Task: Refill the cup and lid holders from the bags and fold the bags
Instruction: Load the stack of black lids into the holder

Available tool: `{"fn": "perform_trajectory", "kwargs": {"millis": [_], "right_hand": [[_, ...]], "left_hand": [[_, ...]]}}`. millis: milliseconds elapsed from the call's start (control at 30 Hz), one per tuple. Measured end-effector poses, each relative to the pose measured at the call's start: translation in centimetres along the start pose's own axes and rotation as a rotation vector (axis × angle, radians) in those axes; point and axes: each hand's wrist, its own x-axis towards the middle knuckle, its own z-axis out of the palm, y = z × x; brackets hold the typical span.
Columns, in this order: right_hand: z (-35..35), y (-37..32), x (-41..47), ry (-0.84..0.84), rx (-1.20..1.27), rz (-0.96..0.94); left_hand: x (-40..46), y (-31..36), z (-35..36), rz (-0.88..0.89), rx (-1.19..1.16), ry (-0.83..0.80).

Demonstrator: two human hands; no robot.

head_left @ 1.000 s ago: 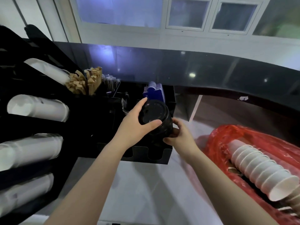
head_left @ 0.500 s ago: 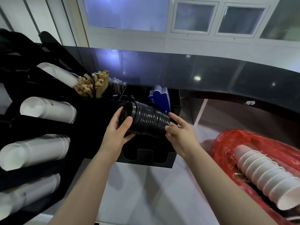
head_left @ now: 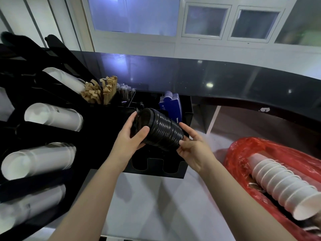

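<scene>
Fingers [head_left: 139, 132] of the left hand [head_left: 129, 141] curl around the near end of a stack of black lids [head_left: 162, 131], thumb lying across the top lid and the other fingers wrapped behind its rim. At the opposite end the right hand [head_left: 194, 150] pinches the stack, its index finger stretched along the upper side and its thumb pressed against the lower edge. Held between the two hands, the stack lies tilted on its side, in the air just above the black lid holder [head_left: 157, 168], whose front wall has two rounded cut-outs.

Behind the lids, a bundle of blue sleeves [head_left: 171, 106] stands upright in a rear compartment of the same organiser. Further left in it stand brown paper packets [head_left: 99, 92] and a bunch of thin wrapped sticks [head_left: 126, 93].

To the left, a black cup holder [head_left: 20, 129] carries several rows of white cups [head_left: 52, 116] lying on their sides, open ends facing forward.

On the right of the pale desk [head_left: 147, 206], a red plastic bag [head_left: 243, 150] lies open with a nested row of white paper cups [head_left: 281, 185] resting inside it on its side. A dark glossy counter ledge [head_left: 225, 82] curves across behind everything.
</scene>
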Motion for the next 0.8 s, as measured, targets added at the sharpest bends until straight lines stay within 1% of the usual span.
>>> {"fn": "perform_trajectory", "kwargs": {"millis": [133,233,400,633,800], "right_hand": [[-0.8,-0.3,-0.4,0.016,-0.081,-0.032],[-1.4,-0.4,-0.5,0.026,-0.237,-0.062],[-2.5,0.4,-0.2,0.063,-0.530,-0.106],[-3.0,1.1,0.4,-0.007,-0.838,-0.145],[-3.3,0.9,0.9,0.034,-1.048,-0.202]], "left_hand": [[0.5,0.0,0.8,0.023,0.222,-0.021],[0.8,-0.2,1.9,0.063,0.357,-0.018],[1.2,-0.5,3.0,0.055,0.432,-0.046],[1.5,-0.7,2.5,0.027,0.492,-0.027],[1.7,-0.9,2.6,0.031,0.503,-0.015]]}}
